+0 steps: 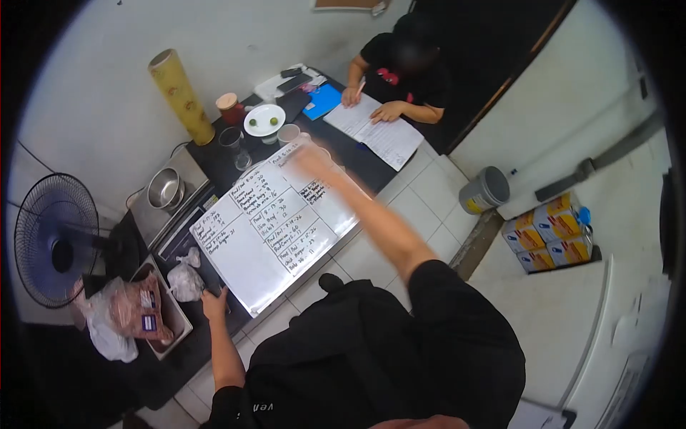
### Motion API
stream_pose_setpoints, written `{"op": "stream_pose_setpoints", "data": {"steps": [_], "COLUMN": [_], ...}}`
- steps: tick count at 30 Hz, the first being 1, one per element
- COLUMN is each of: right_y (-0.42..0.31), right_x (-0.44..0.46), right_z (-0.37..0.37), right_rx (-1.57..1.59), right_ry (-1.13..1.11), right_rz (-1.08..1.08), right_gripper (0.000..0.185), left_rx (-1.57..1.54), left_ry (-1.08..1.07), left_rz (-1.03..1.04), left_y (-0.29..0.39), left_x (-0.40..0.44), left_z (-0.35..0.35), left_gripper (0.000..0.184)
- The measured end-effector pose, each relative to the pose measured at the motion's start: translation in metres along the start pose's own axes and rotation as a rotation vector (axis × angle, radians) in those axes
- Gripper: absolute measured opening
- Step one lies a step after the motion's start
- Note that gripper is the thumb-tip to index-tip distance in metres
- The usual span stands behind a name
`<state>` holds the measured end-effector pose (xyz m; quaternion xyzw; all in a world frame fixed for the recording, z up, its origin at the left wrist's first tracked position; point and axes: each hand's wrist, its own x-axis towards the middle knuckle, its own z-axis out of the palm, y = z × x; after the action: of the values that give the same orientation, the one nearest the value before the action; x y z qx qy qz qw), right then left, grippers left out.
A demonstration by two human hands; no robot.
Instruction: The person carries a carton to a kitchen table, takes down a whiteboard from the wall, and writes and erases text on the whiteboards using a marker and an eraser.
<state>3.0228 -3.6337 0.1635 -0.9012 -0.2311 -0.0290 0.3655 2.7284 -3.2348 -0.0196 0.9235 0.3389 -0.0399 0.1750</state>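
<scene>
A whiteboard [239, 275] with handwritten lists in a ruled grid lies tilted across the dark table. Over its upper right part is my right hand [311, 164], blurred by motion; its fingers and anything in them cannot be made out. My left hand [214, 304] rests at the table's near edge, left of the board's lower corner, thumb and fingers apart. Just beyond it sits a knotted clear plastic bag [186, 282] with pale contents.
A metal tray [182, 332] holds bagged pink meat [143, 307] beside a fan [57, 243]. Behind are a steel bowl [166, 188], a plate [264, 120] with green fruits and a yellow roll [182, 96]. Another person [404, 64] writes in a notebook [379, 132] across the table.
</scene>
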Motion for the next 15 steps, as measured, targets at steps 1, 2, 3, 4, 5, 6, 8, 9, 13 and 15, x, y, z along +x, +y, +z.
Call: {"op": "stream_pose_setpoints", "data": {"steps": [1, 2, 3, 4, 5, 6, 8, 9, 13, 15], "right_y": [0.015, 0.030, 0.033, 0.024, 0.006, -0.023, -0.079, -0.100, -0.147, -0.145], "right_x": [-0.031, -0.071, -0.122, -0.181, -0.241, -0.299, -0.400, -0.440, -0.538, -0.571], "right_z": [-0.095, -0.182, -0.261, -0.335, -0.398, -0.446, -0.501, -0.514, -0.519, -0.515], "right_rx": [0.014, 0.024, 0.029, 0.033, 0.029, 0.012, -0.010, -0.010, 0.037, 0.069], "right_ry": [0.278, 0.538, 0.783, 1.027, 1.267, 1.519, 1.931, 2.050, 2.353, 2.385], "right_rz": [0.152, 0.239, 0.293, 0.309, 0.297, 0.258, 0.205, 0.189, -0.080, -0.085], "right_gripper": [0.018, 0.022, 0.027, 0.033, 0.039, 0.046, 0.059, 0.066, 0.082, 0.083], "left_rx": [0.051, 0.100, 0.096, 0.074, 0.054, 0.054, 0.014, 0.012, -0.127, -0.224], "left_ry": [0.018, 0.034, 0.019, 0.065, 0.109, 0.095, 0.276, 0.264, 0.297, 0.342], "left_rz": [0.064, 0.122, 0.122, 0.208, 0.297, 0.304, 0.404, 0.401, 0.406, 0.442], "left_y": [0.002, 0.001, -0.002, -0.002, -0.005, -0.010, -0.015, -0.014, -0.003, 0.000], "left_x": [-0.006, -0.013, -0.019, -0.022, -0.025, -0.025, -0.022, -0.025, -0.032, -0.033], "left_z": [-0.008, -0.015, -0.020, -0.026, -0.028, -0.026, -0.021, -0.023, -0.034, -0.036], "left_gripper": [0.083, 0.080, 0.080, 0.076, 0.073, 0.073, 0.067, 0.067, 0.055, 0.042]}}
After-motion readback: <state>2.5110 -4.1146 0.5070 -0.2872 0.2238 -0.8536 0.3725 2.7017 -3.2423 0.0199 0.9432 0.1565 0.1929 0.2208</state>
